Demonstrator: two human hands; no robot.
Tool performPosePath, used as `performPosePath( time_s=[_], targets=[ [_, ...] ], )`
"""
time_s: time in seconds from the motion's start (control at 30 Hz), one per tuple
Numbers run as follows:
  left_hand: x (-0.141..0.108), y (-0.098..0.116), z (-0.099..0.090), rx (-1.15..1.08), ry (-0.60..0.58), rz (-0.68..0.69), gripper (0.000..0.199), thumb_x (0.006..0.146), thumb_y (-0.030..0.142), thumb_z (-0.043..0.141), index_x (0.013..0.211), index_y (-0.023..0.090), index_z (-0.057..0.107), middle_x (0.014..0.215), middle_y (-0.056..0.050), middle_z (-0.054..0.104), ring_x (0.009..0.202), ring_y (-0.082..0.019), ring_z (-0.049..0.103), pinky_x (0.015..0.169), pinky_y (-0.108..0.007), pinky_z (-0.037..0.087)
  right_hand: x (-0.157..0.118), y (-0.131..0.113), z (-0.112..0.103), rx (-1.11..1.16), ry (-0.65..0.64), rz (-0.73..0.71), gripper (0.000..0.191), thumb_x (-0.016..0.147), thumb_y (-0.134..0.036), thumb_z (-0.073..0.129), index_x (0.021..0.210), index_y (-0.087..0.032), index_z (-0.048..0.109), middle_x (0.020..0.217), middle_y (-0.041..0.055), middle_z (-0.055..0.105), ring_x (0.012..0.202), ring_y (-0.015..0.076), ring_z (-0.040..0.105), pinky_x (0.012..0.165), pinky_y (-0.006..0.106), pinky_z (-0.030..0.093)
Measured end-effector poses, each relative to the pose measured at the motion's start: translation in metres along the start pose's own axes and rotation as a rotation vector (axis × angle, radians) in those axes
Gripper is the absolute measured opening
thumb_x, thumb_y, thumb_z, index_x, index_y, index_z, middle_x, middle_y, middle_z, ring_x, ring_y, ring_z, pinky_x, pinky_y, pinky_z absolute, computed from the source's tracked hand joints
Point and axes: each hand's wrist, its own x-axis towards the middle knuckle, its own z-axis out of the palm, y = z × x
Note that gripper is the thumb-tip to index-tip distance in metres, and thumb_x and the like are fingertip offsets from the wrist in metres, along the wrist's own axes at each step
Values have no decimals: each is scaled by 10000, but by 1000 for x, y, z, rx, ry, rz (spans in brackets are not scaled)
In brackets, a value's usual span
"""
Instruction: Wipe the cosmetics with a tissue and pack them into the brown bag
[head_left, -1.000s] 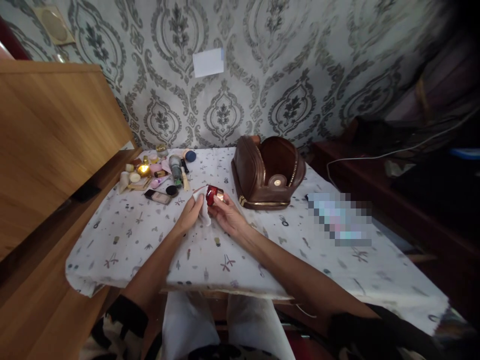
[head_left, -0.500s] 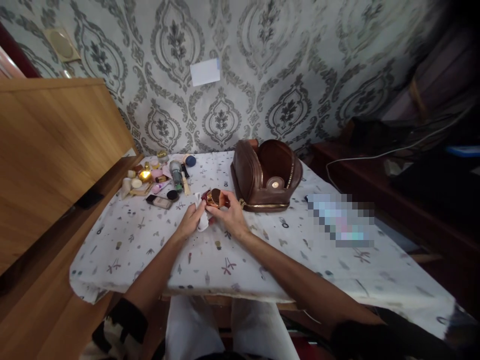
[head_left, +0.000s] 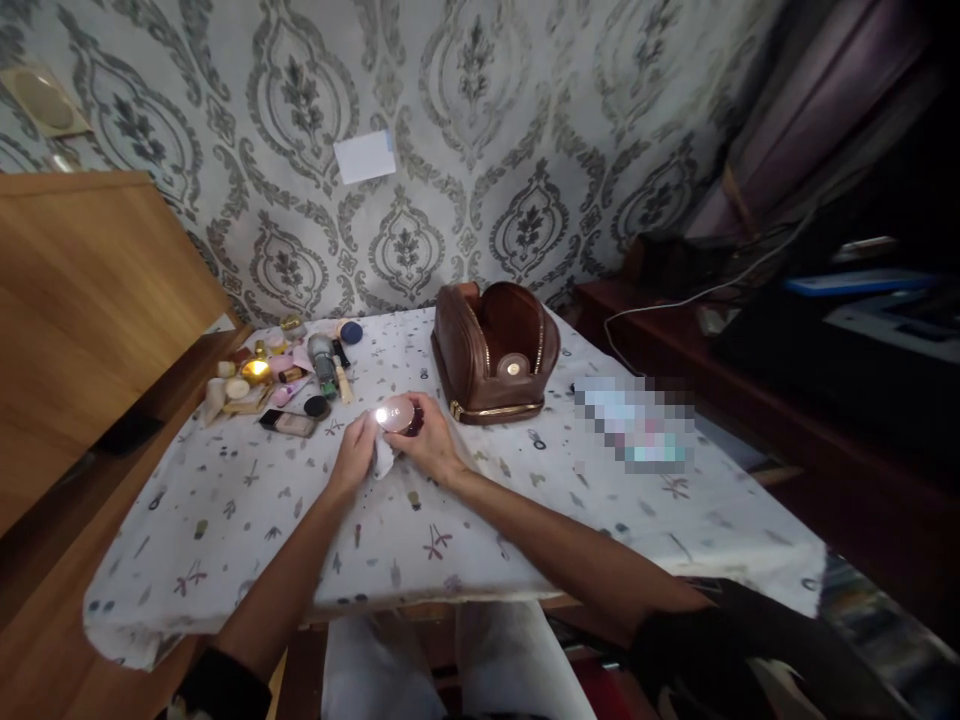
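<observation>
Over the middle of the table, my right hand is closed round a small round cosmetic container. Its pale pink, shiny face is turned up and catches a bright glare, and a dark red side shows by my fingers. My left hand is closed on a crumpled white wipe, held against the container's left side. Parts of the wipe and the fingertips are hidden. Just behind my right hand stands a brown leather cosmetic bag, unzipped at the top.
Several cosmetics lie at the back left, among them a grey-capped bottle, a brush, a round black lid and a flat rectangular bottle. A blurred-out flat item lies on the right. A wooden cabinet borders the left.
The container has been turned in my hands: its copper end showed before, and now a pale pink face shows. My view has swung right, shifting everything left in the picture.
</observation>
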Motion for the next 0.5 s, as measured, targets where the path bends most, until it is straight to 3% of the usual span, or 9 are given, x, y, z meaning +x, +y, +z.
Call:
performPosePath(
  time_s=[0.17, 0.23, 0.33, 0.4, 0.5],
  targets=[
    [3, -5, -6, -28, 39, -58, 343, 795, 493, 675, 851, 157, 635, 690, 22, 578, 612, -117, 508, 567, -206, 404, 4, -3, -4, -85, 47, -4, 488, 639, -227, 754, 1096, -219, 581, 1029, 39, 569, 959, 207, 577, 890, 374, 503],
    [3, -2, -8, -29, 109, -51, 344, 811, 467, 669, 957, 156, 649, 798, -7, 639, 701, -133, 570, 629, -209, 443, 6, -4, -7, -131, 56, 5, 492, 630, -228, 760, 1095, -218, 598, 1004, 33, 546, 929, 201, 573, 892, 375, 502],
    [-1, 9, -8, 2, 165, 58, 372, 896, 450, 575, 1131, 167, 629, 1087, -75, 688, 981, -194, 638, 859, -274, 495, 7, -5, -10, -211, 49, 40, 553, 597, -220, 777, 1124, -212, 610, 1004, 34, 505, 915, 198, 563, 912, 384, 493],
    [-7, 17, -5, 115, 47, 192, 393, 943, 410, 507, 1255, 185, 588, 1273, -99, 643, 1168, -226, 598, 1017, -342, 454, 6, -4, -10, -263, 23, 60, 559, 601, -206, 764, 1138, -210, 607, 977, 28, 489, 896, 198, 548, 898, 384, 492],
    [-13, 23, 3, 349, -238, 388, 443, 974, 338, 434, 1390, 199, 501, 1451, -103, 525, 1365, -228, 457, 1161, -407, 336, 2, -4, -9, -326, -58, 44, 397, 675, -191, 696, 1063, -194, 611, 890, 18, 467, 855, 201, 513, 822, 364, 497]
  ],
)
